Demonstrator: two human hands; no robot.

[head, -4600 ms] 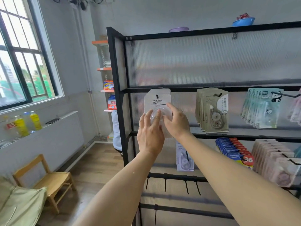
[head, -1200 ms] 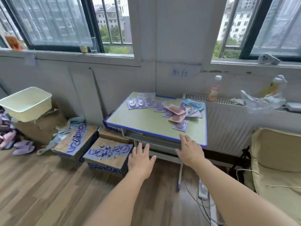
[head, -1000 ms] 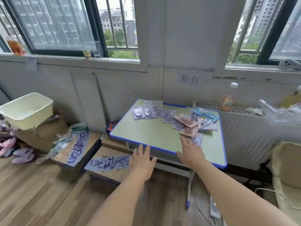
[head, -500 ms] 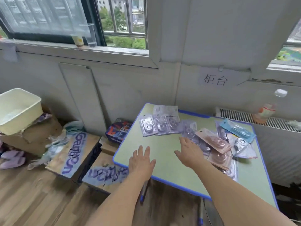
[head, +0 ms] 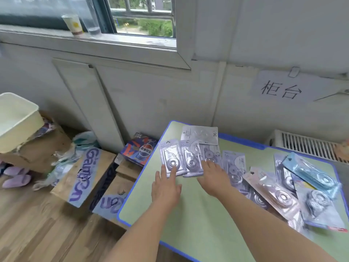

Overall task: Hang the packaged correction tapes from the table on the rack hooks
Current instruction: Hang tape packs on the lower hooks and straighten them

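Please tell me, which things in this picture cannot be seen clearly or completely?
- Green table with blue edge: head view, its near and right parts are cut off by the frame and arms.
- Silvery correction tape packages: print too small and blurred.
- Left hand, right hand: whether the fingertips touch the packages is unclear.
- Rack: out of view.

Under the left hand (head: 166, 188) and right hand (head: 213, 178) the table (head: 198, 224) top is matt, smooth pale green with a glossy blue plastic edge. The correction tape packs (head: 181, 159) at the fingertips are clear, shiny plastic blisters on printed card. Left of the left hand sit rough brown cardboard boxes (head: 83, 178) on a wood-grain floor (head: 37, 233).
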